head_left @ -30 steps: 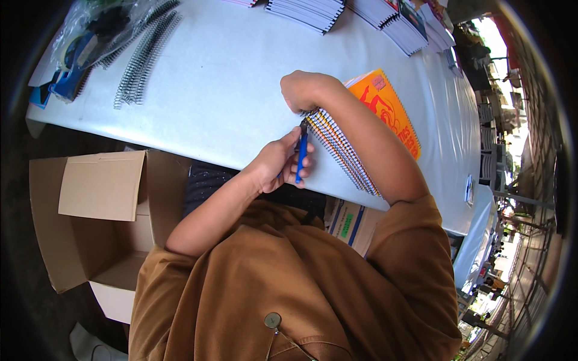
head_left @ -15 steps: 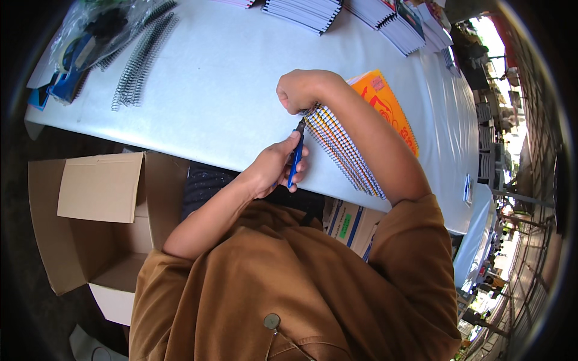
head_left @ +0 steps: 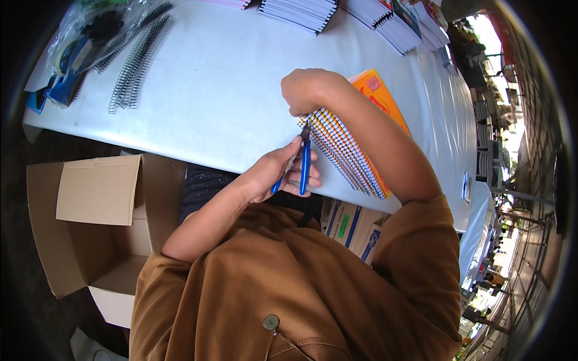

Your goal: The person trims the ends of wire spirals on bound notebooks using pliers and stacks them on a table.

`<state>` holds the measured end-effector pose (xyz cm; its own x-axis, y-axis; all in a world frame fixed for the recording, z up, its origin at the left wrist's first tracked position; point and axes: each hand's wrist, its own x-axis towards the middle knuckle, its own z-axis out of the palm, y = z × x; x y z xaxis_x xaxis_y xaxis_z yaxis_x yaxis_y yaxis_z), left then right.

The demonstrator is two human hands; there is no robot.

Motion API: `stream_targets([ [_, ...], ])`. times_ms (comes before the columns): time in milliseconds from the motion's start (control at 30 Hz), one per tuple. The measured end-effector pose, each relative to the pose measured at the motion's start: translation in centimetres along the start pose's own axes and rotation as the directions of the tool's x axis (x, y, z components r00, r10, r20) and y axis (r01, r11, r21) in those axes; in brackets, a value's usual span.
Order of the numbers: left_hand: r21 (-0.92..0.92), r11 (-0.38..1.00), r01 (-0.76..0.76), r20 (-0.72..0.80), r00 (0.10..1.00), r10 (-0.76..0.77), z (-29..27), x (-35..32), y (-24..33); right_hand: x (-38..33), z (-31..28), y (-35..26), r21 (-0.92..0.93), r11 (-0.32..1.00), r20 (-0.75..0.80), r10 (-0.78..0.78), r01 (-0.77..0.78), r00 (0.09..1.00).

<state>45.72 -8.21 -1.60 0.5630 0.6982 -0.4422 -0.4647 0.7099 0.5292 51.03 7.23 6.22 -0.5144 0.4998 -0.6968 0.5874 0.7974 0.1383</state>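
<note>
A pair of blue-handled cutting pliers point(head_left: 305, 165) is in my left hand point(head_left: 268, 171), its two handles spread apart. Its dark jaws point away from me and reach the far end of the spiral bindings point(head_left: 346, 155) on a stack of spiral-bound books. My right hand point(head_left: 304, 91) is curled closed over that same end, just beyond the jaws. What its fingers pinch is hidden beneath the hand. An orange cover point(head_left: 385, 99) tops the stack, partly covered by my right forearm.
Loose black spiral coils point(head_left: 138, 69) and a blue tape dispenser point(head_left: 66, 84) lie at the table's left. More bound books point(head_left: 299, 13) stand along the far side. An open cardboard box point(head_left: 99, 189) sits below the left edge, and another carton point(head_left: 349, 225) is under the table.
The pliers' handles have spread apart in my left hand, which has shifted slightly right. My right hand has moved slightly right, still at the end of the bindings.
</note>
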Motion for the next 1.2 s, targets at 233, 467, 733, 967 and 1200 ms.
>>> stream_targets([
  [233, -0.466, 0.880, 0.094, 0.655, 0.706, 0.271, -4.2, 2.0, -1.7, -0.5, -0.2, -0.2, 0.034, 0.999, -0.076, -0.038, 0.041, 0.996],
  [467, -0.090, 0.994, -0.062, 0.019, 0.998, 0.064, 1.1, -0.4, 1.1, -1.1, -0.3, -0.3, 0.054, 0.999, -0.077, -0.005, 0.009, 0.997],
  [733, 0.000, 0.997, -0.074, 0.045, 0.996, 0.074, 1.0, -1.0, 1.0, -1.1, -0.2, 0.3, 0.153, 0.988, -0.108, 0.025, -0.008, 0.994],
  [967, -0.230, 0.968, -0.102, 0.373, 0.910, 0.184, -2.8, 1.8, -0.4, -0.7, 0.1, 0.5, 0.204, 0.978, -0.152, -0.005, 0.036, 0.988],
  [1200, -0.054, 0.993, -0.102, 0.005, 0.995, 0.102, 2.6, -1.2, 1.6, -0.8, 0.5, 0.6, 0.252, 0.968, -0.140, 0.021, 0.016, 0.990],
])
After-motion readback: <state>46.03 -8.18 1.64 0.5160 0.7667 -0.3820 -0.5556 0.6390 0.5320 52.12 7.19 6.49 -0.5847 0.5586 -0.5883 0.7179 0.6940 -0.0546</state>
